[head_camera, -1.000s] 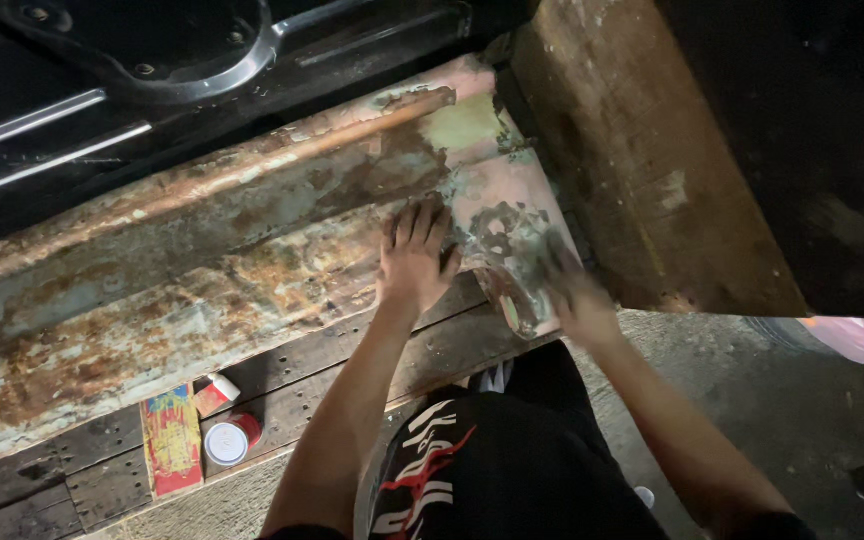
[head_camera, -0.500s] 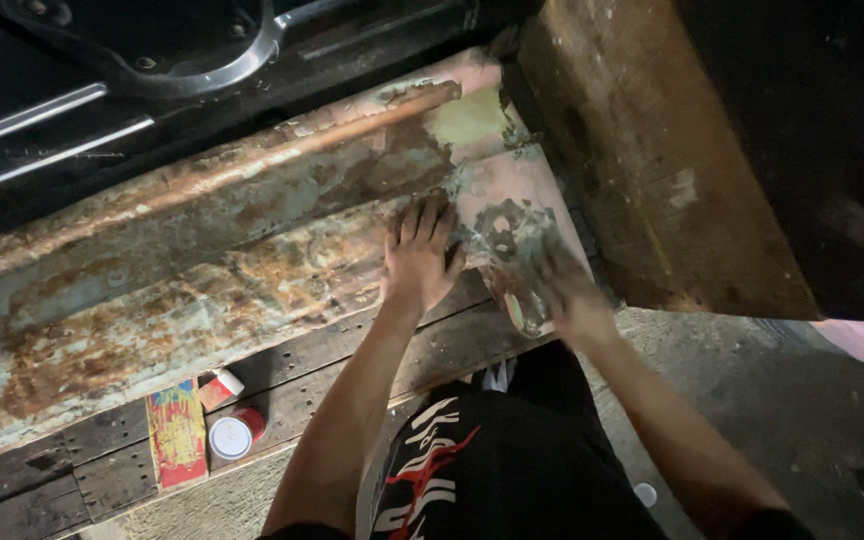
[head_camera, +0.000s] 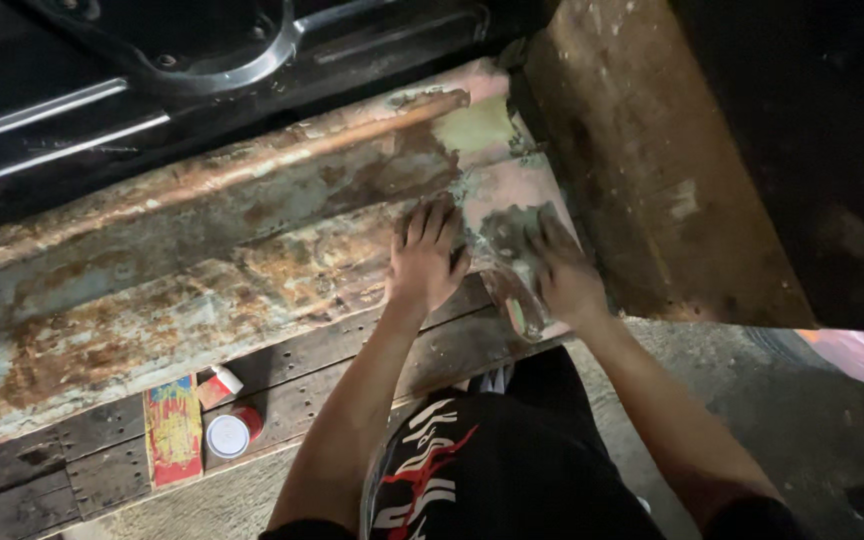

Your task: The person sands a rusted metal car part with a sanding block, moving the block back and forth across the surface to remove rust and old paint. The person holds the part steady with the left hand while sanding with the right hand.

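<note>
Your right hand (head_camera: pixel 564 275), right of centre in the frame, lies over a grey patch of filler (head_camera: pixel 504 235) and a pale flexible spreader (head_camera: pixel 517 310) seems to run out from under it toward the lower edge of the panel; the fingers curl onto it, but you cannot tell from this view how firmly the grip is closed on it. Your left hand (head_camera: pixel 424 255), just beside it at centre frame, lies flat and released, fingers spread, palm pressing the rusted sill panel (head_camera: pixel 202 270). The filler looks soft and pasty, ragged at its edges, so it should smear and drag under light pressure, not lift cleanly. The spreader looks thin, light and springy, best held near its back edge, with the working edge left free. The panel runs from the lower left of the frame up to the centre: it is stiff sheet metal, folded into long steps, pitted and flaky with orange rust over faded blue-grey paint, likely rough and sharp at its edges. Below it lies a dark wooden plank (head_camera: pixel 102 460) with rows of nail heads, and on it, at lower left, a small round tin with a white lid (head_camera: pixel 228 435) beside a flat red and yellow packet (head_camera: pixel 174 430). A rusty brown post (head_camera: pixel 642 170) rises at upper right.
</note>
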